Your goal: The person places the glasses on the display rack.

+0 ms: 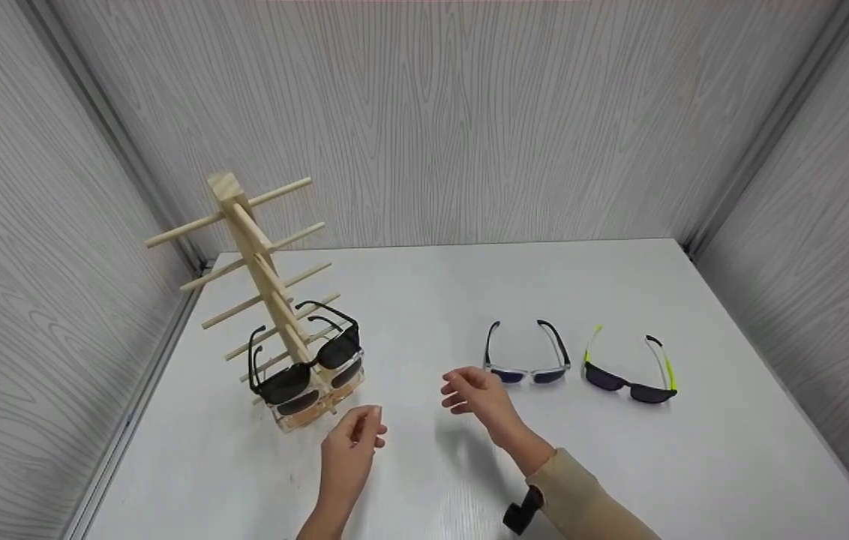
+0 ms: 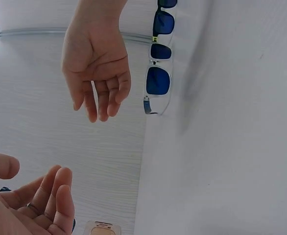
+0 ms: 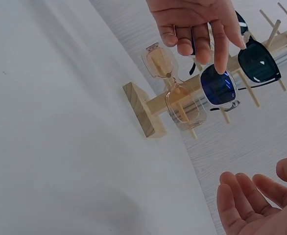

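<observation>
My left hand [image 1: 349, 450] is over the table just in front of a wooden glasses stand [image 1: 268, 281], fingers loosely bent and holding nothing. My right hand [image 1: 483, 397] hovers to its right, near the clear-framed sunglasses [image 1: 528, 376] on the table, also with nothing in its fingers. On the stand's lower pegs hang black sunglasses [image 1: 287, 384], a clear-framed pair with dark blue lenses [image 3: 218, 85], and peach-tinted glasses [image 3: 185, 105] at the bottom. Both hands appear in each wrist view, with relaxed fingers.
Black sunglasses with yellow temples [image 1: 628, 385] lie at the right of the white table [image 1: 409, 300], lenses toward me. Grey wood-grained panels [image 1: 424, 127] enclose the table at the back and sides. The stand's upper pegs [image 1: 282, 191] stick out to both sides.
</observation>
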Motion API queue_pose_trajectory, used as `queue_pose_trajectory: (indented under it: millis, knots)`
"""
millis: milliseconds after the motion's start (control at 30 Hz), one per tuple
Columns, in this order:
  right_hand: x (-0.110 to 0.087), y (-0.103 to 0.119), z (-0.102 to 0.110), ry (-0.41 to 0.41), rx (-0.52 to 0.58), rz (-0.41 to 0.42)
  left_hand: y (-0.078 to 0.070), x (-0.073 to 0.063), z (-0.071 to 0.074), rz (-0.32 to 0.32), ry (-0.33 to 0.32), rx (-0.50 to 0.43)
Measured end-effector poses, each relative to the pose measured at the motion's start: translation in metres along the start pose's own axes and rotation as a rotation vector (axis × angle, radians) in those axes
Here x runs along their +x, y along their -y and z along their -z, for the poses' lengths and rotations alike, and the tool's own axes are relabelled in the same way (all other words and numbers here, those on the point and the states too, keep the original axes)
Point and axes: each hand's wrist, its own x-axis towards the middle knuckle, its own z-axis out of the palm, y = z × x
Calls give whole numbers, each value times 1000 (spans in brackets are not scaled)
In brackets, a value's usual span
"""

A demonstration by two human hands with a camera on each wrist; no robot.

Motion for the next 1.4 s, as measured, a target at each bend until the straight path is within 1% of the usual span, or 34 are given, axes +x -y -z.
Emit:
queue_pose_trajectory:
  millis: [133, 267, 433, 600, 700, 967, 1100, 1267, 1400]
  knots:
    - [-11, 10, 3, -13, -11, 16, 2, 3, -6, 14, 20, -17]
    - [-17, 11, 10, -44, -9, 19, 2, 6, -13, 20, 44, -22]
    - [-19, -1, 22, -93, 7, -13, 2, 9, -23, 20, 77, -35]
    - [-14, -20, 36, -147, 26, -51, 4, 9, -32, -10, 95, -49]
    - [-14, -26, 43, -185, 24, -66, 7, 9, -37, -23, 105, -52]
    - [-20, -30, 59, -263, 23, -81, 12, 11, -53, -60, 139, -48]
    - [-22, -32, 68, -307, 28, -105, 13, 12, -59, -64, 155, -55]
    - [-24, -33, 80, -348, 45, -122, 12, 15, -68, -69, 160, -54]
    - [-27, -33, 92, -391, 41, -131, 12, 17, -76, -86, 186, -54]
